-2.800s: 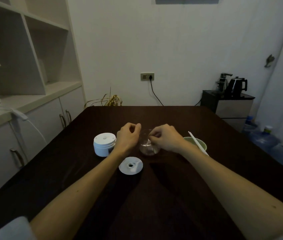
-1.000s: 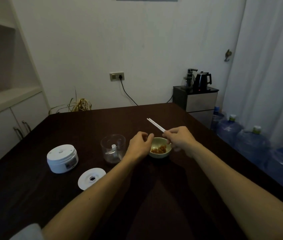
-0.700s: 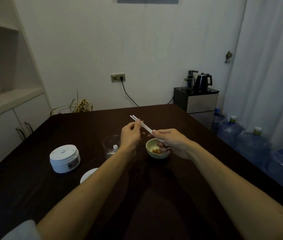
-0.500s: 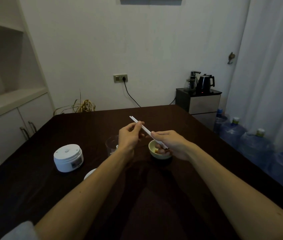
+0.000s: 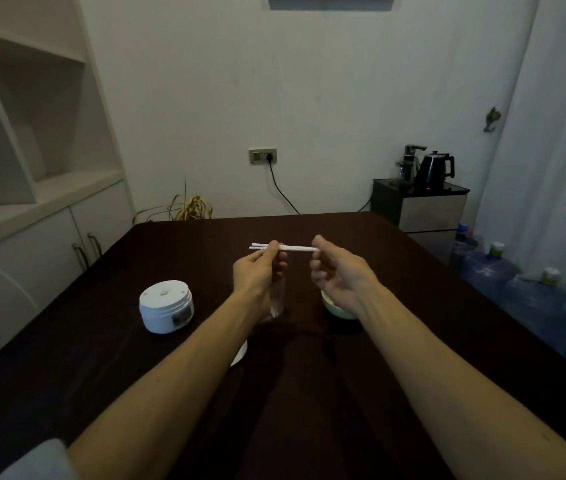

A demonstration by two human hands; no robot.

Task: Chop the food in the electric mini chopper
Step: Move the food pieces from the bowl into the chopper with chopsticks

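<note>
Both hands hold a pair of white chopsticks (image 5: 295, 248) level above the dark table (image 5: 413, 341). My left hand (image 5: 260, 271) pinches them near their left end. My right hand (image 5: 338, 275) pinches the right end. Under my left hand stands the clear chopper cup (image 5: 277, 299), mostly hidden by the wrist. The pale green food bowl (image 5: 335, 308) sits under my right wrist, and its contents are hidden. The white chopper motor unit (image 5: 166, 310) stands to the left. An edge of the white lid (image 5: 241, 353) shows beneath my left forearm.
White cabinets and shelves (image 5: 49, 216) line the left wall. A small cabinet with a black kettle (image 5: 435, 171) stands at the back right, with several large water bottles (image 5: 482, 268) on the floor to the right of the table. A cable runs from the wall socket (image 5: 262, 156).
Both hands moved from the chopper cup to the bowl. My right hand lifted the chopsticks off it, my left hand took their other end, and they now lie level above the table.
</note>
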